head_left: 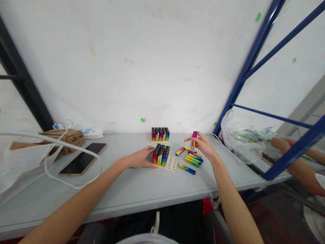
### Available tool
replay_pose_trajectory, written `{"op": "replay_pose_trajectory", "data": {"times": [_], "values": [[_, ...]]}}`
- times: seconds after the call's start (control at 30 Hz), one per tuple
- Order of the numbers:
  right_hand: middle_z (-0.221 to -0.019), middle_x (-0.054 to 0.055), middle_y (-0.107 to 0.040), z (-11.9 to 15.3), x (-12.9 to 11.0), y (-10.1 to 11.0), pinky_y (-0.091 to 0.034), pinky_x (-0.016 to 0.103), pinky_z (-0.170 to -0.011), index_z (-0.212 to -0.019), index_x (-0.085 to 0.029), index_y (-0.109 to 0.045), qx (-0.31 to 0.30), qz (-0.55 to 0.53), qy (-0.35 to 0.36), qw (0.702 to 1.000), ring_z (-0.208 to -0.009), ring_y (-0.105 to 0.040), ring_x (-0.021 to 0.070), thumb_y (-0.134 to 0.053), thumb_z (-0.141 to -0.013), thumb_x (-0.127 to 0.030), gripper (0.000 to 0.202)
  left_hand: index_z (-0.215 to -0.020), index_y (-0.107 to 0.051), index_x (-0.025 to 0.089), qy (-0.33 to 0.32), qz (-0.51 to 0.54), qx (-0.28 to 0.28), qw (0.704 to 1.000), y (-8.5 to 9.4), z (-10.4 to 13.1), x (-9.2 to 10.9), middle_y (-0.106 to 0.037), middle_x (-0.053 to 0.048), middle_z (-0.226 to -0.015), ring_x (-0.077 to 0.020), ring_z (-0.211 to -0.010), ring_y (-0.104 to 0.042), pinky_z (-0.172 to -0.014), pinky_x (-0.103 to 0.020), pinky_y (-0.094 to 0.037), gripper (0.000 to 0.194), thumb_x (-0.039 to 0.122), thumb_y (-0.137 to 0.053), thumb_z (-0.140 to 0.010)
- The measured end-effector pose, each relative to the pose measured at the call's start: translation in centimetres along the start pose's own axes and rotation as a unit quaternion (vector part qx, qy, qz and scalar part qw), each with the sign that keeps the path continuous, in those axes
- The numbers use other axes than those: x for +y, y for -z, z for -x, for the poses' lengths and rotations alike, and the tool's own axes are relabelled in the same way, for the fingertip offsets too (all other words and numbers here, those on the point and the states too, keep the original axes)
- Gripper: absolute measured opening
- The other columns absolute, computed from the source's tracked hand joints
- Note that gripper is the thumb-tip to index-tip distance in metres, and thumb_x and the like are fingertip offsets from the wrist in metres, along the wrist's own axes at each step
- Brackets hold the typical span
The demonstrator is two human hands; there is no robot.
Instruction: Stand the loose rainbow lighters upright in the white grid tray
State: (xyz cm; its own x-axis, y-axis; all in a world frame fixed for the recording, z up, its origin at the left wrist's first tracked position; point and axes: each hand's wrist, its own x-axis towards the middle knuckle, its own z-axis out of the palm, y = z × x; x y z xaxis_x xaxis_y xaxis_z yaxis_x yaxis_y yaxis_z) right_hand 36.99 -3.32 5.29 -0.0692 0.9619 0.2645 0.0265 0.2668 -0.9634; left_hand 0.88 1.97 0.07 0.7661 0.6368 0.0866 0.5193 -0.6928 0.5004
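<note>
A white tray [171, 164] with round holes stands on the grey table, its left part filled with upright lighters [159, 159] in rainbow colours. My left hand [142, 158] lies against the left side of that tray, thumb and fingers apart, holding nothing up. Raised over the right side, my right hand [201, 144] pinches an upright pink and gold lighter [195, 135]. Below it several loose lighters [192, 161] lie on the table, with a blue and yellow one [187, 169] nearest the tray. Behind stands a second group of upright lighters [160, 135].
On the left are a phone [83, 159], a brown cardboard box [73, 138] and a looping white cable [98, 157]. A blue metal frame [236, 81] rises on the right beside plastic bags [230, 135]. Another person's arm [302, 166] reaches in beyond it.
</note>
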Motion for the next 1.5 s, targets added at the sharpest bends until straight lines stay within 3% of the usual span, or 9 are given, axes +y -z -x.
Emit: {"op": "replay_pose_trajectory", "data": {"times": [0.13,0.23,0.37,0.5,0.67,0.87,1.1,1.27,1.5], "values": [[-0.073,-0.004,-0.071,-0.2,0.5,-1.7,-0.031,0.023,-0.047,-0.1,-0.026,-0.052,-0.014,-0.014,0.013,1.0,-0.047,-0.044,0.0087,-0.081,-0.082,-0.05,0.041,-0.159,-0.053,0.015,0.003,-0.005,-0.002,1.0,-0.1,0.0,-0.1,-0.049,-0.019,-0.169,-0.0399,-0.155,-0.05,-0.131,-0.045,-0.037,0.094,0.072,-0.079,-0.088],[-0.061,-0.011,-0.053,-0.3,1.2,-3.1,-0.021,0.022,-0.045,-0.114,-0.027,-0.056,-0.035,-0.012,-0.003,0.999,-0.044,-0.031,0.0077,-0.081,-0.081,-0.059,0.053,-0.159,-0.053,0.016,-0.007,-0.011,0.001,1.0,-0.1,-0.1,-0.4,-0.05,-0.019,-0.168,-0.0393,-0.155,-0.049,-0.132,-0.046,-0.037,0.094,0.074,-0.078,-0.089],[-0.058,-0.012,-0.032,-0.8,2.5,-4.7,-0.02,0.024,-0.046,-0.09,-0.026,-0.055,0.012,0.038,-0.015,0.999,-0.047,-0.025,0.0091,-0.07,-0.082,-0.081,0.058,-0.16,-0.053,0.018,-0.023,-0.016,0.007,1.0,-0.2,-0.1,-0.6,-0.053,-0.018,-0.165,-0.0389,-0.153,-0.052,-0.13,-0.045,-0.039,0.094,0.076,-0.077,-0.09],[-0.057,-0.005,-0.037,-1.1,3.7,-5.8,-0.03,0.029,-0.054,-0.064,-0.026,-0.041,0.091,0.191,0.067,0.975,-0.055,-0.036,0.0128,-0.058,-0.087,-0.084,0.065,-0.16,-0.053,0.017,-0.023,-0.003,0.011,1.0,-0.3,0.0,-0.5,-0.052,-0.019,-0.166,-0.0394,-0.153,-0.052,-0.13,-0.046,-0.04,0.093,0.074,-0.078,-0.09],[-0.054,-0.004,-0.03,-0.6,3.9,-6.8,-0.025,0.032,-0.057,-0.054,-0.027,-0.033,0.129,0.273,0.095,0.948,-0.056,-0.031,0.0129,-0.049,-0.089,-0.072,0.059,-0.159,-0.054,0.018,-0.022,0.001,0.01,1.0,-0.2,0.0,-0.4,-0.053,-0.018,-0.166,-0.039,-0.153,-0.052,-0.131,-0.046,-0.039,0.091,0.07,-0.08,-0.09],[-0.055,-0.004,-0.029,-0.1,3.7,-7.8,-0.023,0.031,-0.057,-0.056,-0.028,-0.03,0.119,0.303,0.113,0.939,-0.056,-0.028,0.0128,-0.046,-0.086,-0.06,0.046,-0.159,-0.055,0.019,-0.023,-0.01,0.013,1.0,-0.2,0.0,-0.4,-0.055,-0.016,-0.164,-0.0385,-0.152,-0.053,-0.129,-0.044,-0.04,0.089,0.071,-0.079,-0.091],[-0.056,-0.005,-0.028,-0.2,3.8,-7.7,-0.025,0.031,-0.057,-0.058,-0.028,-0.029,0.119,0.309,0.115,0.937,-0.058,-0.027,0.0134,-0.047,-0.09,-0.067,0.053,-0.16,-0.055,0.019,-0.028,-0.006,0.015,0.999,-0.2,0.0,-0.4,-0.055,-0.016,-0.164,-0.0392,-0.151,-0.054,-0.129,-0.044,-0.041,0.091,0.073,-0.078,-0.09],[-0.055,-0.003,-0.033,-0.4,4.4,-7.5,-0.024,0.031,-0.057,-0.059,-0.027,-0.033,0.112,0.325,0.11,0.933,-0.058,-0.029,0.0143,-0.048,-0.091,-0.057,0.046,-0.16,-0.054,0.018,-0.02,-0.001,0.012,1.0,-0.2,0.0,-0.3,-0.053,-0.017,-0.166,-0.0394,-0.152,-0.052,-0.13,-0.044,-0.039,0.092,0.072,-0.079,-0.09],[-0.058,-0.002,-0.047,-0.7,4.6,-7.1,-0.029,0.032,-0.062,-0.065,-0.026,-0.041,0.035,0.363,0.103,0.925,-0.061,-0.041,0.0175,-0.051,-0.101,-0.057,0.048,-0.159,-0.054,0.019,-0.025,-0.002,0.013,1.0,-0.2,0.0,-0.3,-0.054,-0.017,-0.164,-0.0397,-0.152,-0.052,-0.129,-0.046,-0.04,0.091,0.073,-0.079,-0.09]]}}
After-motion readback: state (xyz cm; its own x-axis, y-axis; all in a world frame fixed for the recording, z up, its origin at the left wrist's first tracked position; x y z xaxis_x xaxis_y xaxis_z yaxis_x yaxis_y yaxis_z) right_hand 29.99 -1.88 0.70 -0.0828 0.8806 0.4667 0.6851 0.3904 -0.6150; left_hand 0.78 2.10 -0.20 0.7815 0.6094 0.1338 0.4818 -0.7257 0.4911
